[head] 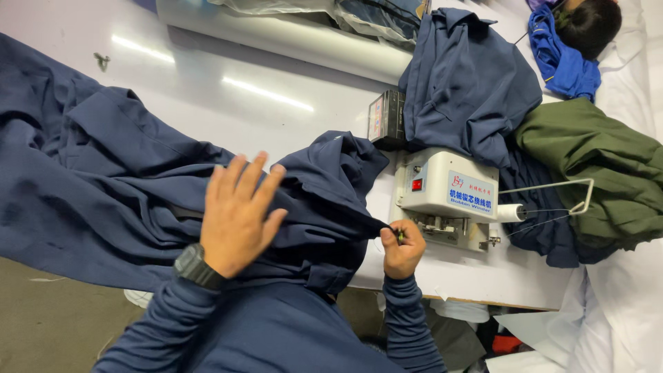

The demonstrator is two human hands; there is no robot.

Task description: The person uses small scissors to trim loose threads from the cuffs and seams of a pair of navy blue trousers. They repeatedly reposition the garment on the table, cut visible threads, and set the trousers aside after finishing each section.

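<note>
two hands, left hand (236, 211) and right hand (402, 246), worked beside one white machine (445, 193); two navy garments (103, 186) (466, 83), one green garment (601, 166), one thread spool (511, 212).

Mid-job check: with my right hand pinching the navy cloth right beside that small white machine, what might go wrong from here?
1. The right hand pinches a fold of the navy garment close to the white machine's metal working parts; fingertips may get caught.
2. The thread running from the white spool to the wire guide lies near loose cloth and might snag.
3. The left hand only rests flat on the bunched fabric, so the cloth could slip.
</note>
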